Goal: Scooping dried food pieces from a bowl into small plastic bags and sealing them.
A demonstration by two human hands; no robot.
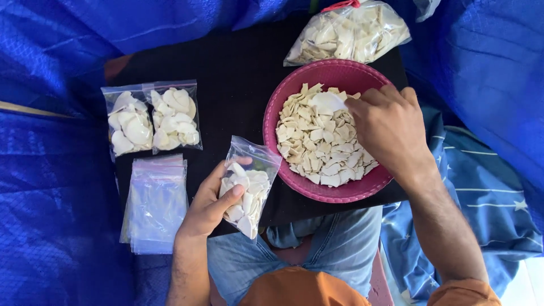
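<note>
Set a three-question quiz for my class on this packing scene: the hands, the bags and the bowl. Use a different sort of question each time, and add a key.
1. True or false: the left hand holds a small clear bag partly filled with pale chips.
2. What does the right hand reach into?
A. the large tied bag
B. the pink bowl
C. the stack of empty bags
3. How many filled small bags lie side by side on the black surface, apart from the hands?

Key
1. True
2. B; its fingers pinch a white chip over the heap.
3. Two
</note>
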